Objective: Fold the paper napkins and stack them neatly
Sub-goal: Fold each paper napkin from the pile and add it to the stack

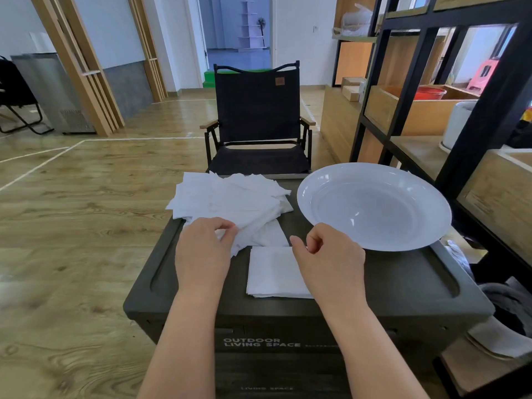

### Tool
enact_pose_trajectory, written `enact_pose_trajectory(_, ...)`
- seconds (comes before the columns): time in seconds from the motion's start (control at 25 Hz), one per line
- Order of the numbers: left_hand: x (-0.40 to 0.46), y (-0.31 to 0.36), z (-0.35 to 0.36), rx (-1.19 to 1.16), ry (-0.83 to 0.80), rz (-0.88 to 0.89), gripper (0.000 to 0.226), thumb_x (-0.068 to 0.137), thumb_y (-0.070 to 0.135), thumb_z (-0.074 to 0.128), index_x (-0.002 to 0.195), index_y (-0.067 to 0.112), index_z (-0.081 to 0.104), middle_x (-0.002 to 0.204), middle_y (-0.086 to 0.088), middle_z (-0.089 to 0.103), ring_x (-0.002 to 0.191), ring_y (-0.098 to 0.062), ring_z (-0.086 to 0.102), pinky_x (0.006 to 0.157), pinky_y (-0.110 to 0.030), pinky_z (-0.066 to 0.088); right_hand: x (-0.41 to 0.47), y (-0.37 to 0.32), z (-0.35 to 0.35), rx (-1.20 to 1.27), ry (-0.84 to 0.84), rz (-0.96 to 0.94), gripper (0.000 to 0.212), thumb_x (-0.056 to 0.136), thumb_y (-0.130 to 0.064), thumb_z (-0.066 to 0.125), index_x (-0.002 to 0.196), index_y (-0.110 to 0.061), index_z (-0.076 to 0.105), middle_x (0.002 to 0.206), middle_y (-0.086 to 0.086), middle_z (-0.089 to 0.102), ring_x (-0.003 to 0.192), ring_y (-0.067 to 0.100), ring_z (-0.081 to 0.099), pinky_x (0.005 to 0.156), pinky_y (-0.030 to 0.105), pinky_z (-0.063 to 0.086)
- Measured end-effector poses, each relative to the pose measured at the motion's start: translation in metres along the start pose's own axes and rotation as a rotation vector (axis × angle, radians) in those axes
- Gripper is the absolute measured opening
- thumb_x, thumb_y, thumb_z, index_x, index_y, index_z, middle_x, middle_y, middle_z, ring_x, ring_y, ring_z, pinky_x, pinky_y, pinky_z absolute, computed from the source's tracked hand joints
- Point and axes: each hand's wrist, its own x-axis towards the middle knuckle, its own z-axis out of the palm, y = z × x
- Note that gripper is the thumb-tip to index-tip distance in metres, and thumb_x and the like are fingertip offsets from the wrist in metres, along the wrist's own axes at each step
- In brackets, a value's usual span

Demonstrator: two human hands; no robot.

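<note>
One small stack of folded white paper napkins (276,272) lies done; the left hand (201,249) pinches the loose white napkin heap (230,200), most unfolded; the right hand (331,254) hovers curled, empty.

The box (403,286) lid is crowded at the far side: a loose napkin pile (233,200) fills the far left, a plate (374,205) the far right, with only a narrow dark strip left between them. The near middle is taken by a folded stack (273,272). Bare lid is left at the near right and near left. The right flank is hemmed by a shelf (408,90); a chair (256,110) stands just behind.
</note>
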Motion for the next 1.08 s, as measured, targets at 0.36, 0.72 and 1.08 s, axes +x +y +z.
enact_pose_trajectory(0.36, -0.002, 0.019, -0.031, -0.069, 0.277, 0.290, 0.015, 0.098, 0.016, 0.047, 0.093, 0.011, 0.060, 0.087, 0.000, 0.060, 0.076, -0.021, 0.052, 0.077, -0.035, 0.040, 0.002, -0.003, -0.001, 0.316, -0.129, -0.028, 0.039, 0.081, -0.035, 0.070, 0.114, -0.036, 0.049, 0.111, -0.023, 0.051, 0.104, -0.001, 0.048, 0.093, 0.018, 0.040)
enact_pose_trajectory(0.72, -0.015, 0.055, -0.055, -0.777, -0.179, 0.279, 0.023, 0.099, 0.030, 0.038, 0.082, 0.031, 0.053, 0.073, 0.015, 0.049, 0.069, -0.004, 0.046, 0.068, -0.020, 0.041, 0.007, -0.002, -0.018, 0.913, -0.562, 0.012, 0.059, 0.067, -0.035, 0.075, 0.119, -0.043, 0.049, 0.115, -0.020, 0.065, 0.111, 0.000, 0.059, 0.092, 0.020, 0.050)
enact_pose_trajectory(1.08, -0.015, 0.054, -0.050, -1.093, -0.387, -0.159, 0.073, 0.095, 0.054, 0.025, 0.041, 0.020, 0.062, 0.076, 0.002, 0.075, 0.100, -0.016, 0.068, 0.092, -0.037, 0.046, 0.010, 0.005, -0.026, 1.039, -0.519, 0.150, 0.014, 0.069, -0.024, 0.072, 0.083, -0.026, 0.074, 0.093, -0.007, 0.071, 0.090, 0.017, 0.066, 0.073, 0.030, 0.055)
